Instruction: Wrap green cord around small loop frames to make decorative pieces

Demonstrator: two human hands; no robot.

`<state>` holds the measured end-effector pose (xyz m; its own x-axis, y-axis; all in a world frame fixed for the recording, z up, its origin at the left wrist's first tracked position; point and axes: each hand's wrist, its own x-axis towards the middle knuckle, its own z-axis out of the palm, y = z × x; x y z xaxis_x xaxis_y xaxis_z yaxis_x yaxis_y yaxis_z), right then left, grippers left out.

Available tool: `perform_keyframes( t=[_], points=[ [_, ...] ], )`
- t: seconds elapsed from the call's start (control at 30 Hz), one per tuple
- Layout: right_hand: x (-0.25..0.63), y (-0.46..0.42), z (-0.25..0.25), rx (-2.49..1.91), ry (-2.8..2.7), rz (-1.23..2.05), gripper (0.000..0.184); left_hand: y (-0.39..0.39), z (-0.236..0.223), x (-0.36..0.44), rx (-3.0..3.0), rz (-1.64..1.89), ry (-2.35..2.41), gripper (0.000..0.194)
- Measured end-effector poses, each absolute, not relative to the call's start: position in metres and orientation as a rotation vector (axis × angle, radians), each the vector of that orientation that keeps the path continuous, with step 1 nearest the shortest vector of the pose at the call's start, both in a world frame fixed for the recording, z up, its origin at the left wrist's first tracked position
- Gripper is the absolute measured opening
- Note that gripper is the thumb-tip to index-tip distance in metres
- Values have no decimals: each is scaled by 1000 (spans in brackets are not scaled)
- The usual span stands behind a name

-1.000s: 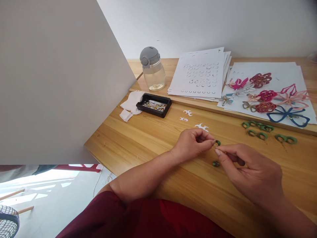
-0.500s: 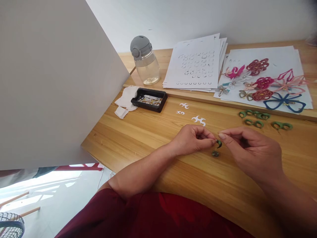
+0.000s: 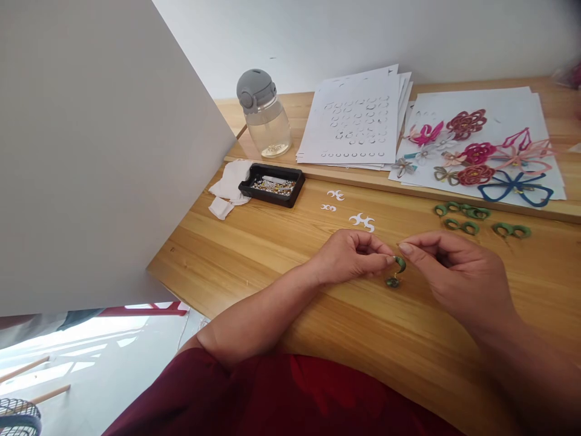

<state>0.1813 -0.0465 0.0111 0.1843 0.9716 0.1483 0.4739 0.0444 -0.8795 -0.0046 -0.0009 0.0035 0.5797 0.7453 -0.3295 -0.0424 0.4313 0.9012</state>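
Pale, streaked wood point(image 3: 254, 242) spreads smoothly beneath your hands. Your left hand point(image 3: 349, 257) pinches a green crescent point(image 3: 400, 264) at the fingertips; your right hand point(image 3: 458, 275) is drawn narrow just beside it — I can't tell what, if anything, it grips. From the crescent, green loops point(image 3: 479, 213) lie at two o'clock, petalled flowers point(image 3: 475, 175) at one. At ten, a black tray point(image 3: 290, 197) holds small mixed beads point(image 3: 272, 186); beyond it, pale liquid fills most of a clear bottle point(image 3: 271, 130), its lettering too small to read.
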Motion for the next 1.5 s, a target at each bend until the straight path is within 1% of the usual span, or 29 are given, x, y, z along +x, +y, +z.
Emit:
perform_keyframes(
  t=[0.13,0.23,0.37,0.47,0.53,0.6,0.67,0.73,0.9,1.1,1.17,1.3,1.4,1.5],
  points=[
    [181,-46,11,-1572,-1415,739,17,0,5,-4,987,558,806,43],
    [181,-44,13,-1554,-1405,826,19,0,8,-4,963,533,795,46],
    [180,-41,12,-1496,-1332,1006,30,0,10,-5,920,540,793,51],
    [180,-41,6,-1463,-1178,1136,38,0,11,-4,892,628,801,54],
    [179,-42,2,-1426,-1068,1239,41,0,11,-2,865,704,815,55],
    [178,-44,2,-1395,-1038,1312,41,0,9,0,840,776,829,54],
    [175,-47,5,-1404,-1126,1321,39,0,5,1,825,838,836,52],
    [172,-50,9,-1437,-1258,1261,35,1,1,2,823,888,839,49],
    [172,-58,8,-1543,-1531,923,22,2,-1,2,875,941,884,42],
    [171,-64,1,-1592,-1633,787,19,1,3,3,887,984,909,30],
    [169,-66,1,-1605,-1642,690,17,1,2,3,900,989,923,28],
    [168,-67,5,-1461,-1751,421,8,1,2,3,971,947,979,23],
    [172,-63,8,-1393,-1695,336,6,-1,2,2,1023,821,971,25],
    [175,-58,5,-1414,-1564,377,4,-3,3,0,1057,704,913,35]
  ],
)
